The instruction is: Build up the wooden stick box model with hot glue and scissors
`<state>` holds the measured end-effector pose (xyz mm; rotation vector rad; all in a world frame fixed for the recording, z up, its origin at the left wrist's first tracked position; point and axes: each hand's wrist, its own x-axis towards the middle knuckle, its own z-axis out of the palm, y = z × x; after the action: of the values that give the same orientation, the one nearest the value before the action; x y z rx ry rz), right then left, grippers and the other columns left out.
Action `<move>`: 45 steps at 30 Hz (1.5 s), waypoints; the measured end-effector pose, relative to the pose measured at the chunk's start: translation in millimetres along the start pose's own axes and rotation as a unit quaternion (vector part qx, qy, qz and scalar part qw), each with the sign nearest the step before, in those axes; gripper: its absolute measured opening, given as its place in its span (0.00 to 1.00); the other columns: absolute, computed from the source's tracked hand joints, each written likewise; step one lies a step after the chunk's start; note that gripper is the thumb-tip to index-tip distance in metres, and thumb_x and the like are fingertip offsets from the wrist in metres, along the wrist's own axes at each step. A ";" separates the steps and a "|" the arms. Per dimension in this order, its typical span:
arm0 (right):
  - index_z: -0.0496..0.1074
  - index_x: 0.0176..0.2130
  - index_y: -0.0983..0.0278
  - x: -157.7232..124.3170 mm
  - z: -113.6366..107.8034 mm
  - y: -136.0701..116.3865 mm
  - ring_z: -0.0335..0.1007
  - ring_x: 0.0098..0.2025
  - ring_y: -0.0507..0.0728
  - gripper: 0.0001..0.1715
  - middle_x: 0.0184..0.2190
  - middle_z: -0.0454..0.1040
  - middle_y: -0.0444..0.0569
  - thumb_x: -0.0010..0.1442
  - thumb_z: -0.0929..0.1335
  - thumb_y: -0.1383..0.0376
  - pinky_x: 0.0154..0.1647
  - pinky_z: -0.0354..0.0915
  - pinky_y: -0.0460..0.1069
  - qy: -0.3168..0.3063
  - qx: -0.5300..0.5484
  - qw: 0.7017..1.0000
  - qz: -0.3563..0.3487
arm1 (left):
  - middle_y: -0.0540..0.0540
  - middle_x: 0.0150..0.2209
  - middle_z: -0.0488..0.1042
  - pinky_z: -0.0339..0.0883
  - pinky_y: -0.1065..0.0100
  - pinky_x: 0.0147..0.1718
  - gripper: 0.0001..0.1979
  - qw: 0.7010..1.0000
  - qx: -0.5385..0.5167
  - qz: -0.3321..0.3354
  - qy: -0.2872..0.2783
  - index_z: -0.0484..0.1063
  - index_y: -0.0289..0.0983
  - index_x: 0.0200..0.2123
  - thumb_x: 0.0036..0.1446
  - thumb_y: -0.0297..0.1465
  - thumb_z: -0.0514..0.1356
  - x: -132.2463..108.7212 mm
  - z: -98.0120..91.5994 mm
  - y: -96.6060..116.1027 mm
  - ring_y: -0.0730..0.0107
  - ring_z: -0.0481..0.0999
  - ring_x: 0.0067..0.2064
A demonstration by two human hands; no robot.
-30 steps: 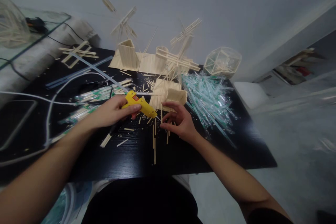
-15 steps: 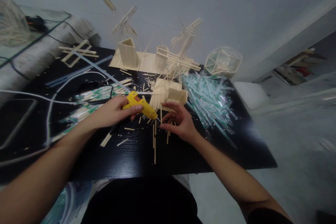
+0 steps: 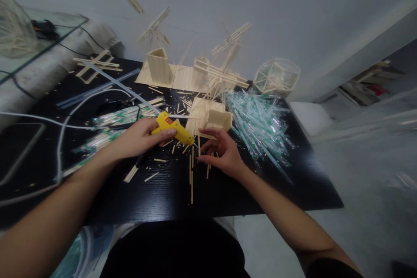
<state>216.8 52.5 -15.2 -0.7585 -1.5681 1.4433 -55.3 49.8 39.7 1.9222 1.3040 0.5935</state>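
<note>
My left hand [image 3: 145, 135] is closed round a yellow hot glue gun [image 3: 174, 127], with a long pale glue stick [image 3: 120, 83] running out of its back. Its nozzle points right and down, close beside a short thin wooden stick [image 3: 199, 144]. That stick stands between the thumb and fingertips of my right hand [image 3: 221, 151], which pinches it at its ends. Just behind my right hand is a small wooden box [image 3: 220, 119] made of sticks, on a flat wooden base [image 3: 197, 108]. Cut stick pieces [image 3: 191, 178] lie on the black table below the nozzle.
Packaged clear sticks [image 3: 260, 121] heap at the right, near a faceted clear container [image 3: 276, 76]. Stick-built windmill models [image 3: 159, 67] stand along the wall. Packs of wooden sticks [image 3: 124, 115] and a white cable [image 3: 61, 139] lie on the left.
The glue gun and the pinched stick have shifted very slightly left. Both hands keep their grip, and the rest looks the same.
</note>
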 end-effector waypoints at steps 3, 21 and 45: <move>0.70 0.54 0.57 0.3 -0.3 0.2 0.79 0.36 0.53 0.40 0.59 0.72 0.53 0.45 0.83 0.64 0.27 0.73 0.46 -0.005 0.001 1.000 0.002 | 0.54 0.15 0.60 0.50 0.71 0.19 0.23 1.000 0.004 -0.008 0.008 0.70 0.38 0.22 0.64 0.46 0.56 -0.1 0.2 -0.1 0.76 0.59 0.19; 0.71 0.54 0.56 -1.0 0.2 -0.6 0.79 0.36 0.54 0.40 0.58 0.73 0.52 0.44 0.83 0.65 0.25 0.71 0.46 -0.017 0.014 1.000 0.014 | 0.54 0.17 0.61 0.50 0.70 0.23 0.20 0.997 0.032 -0.058 0.036 0.68 0.37 0.24 0.64 0.44 0.56 -1.3 -2.1 2.8 0.75 0.60 0.24; 0.69 0.54 0.56 -2.0 -0.3 -2.9 0.79 0.37 0.54 0.41 0.58 0.73 0.53 0.44 0.83 0.63 0.27 0.73 0.47 -0.034 0.018 0.999 0.010 | 0.53 0.18 0.58 0.48 0.67 0.24 0.25 0.985 0.093 -0.107 0.103 0.65 0.38 0.21 0.61 0.51 0.57 1.6 -2.3 0.9 0.72 0.59 0.24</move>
<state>218.3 50.5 -12.7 -0.7118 -1.5849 1.5221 -55.8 51.8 41.9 1.8699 1.7267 0.5902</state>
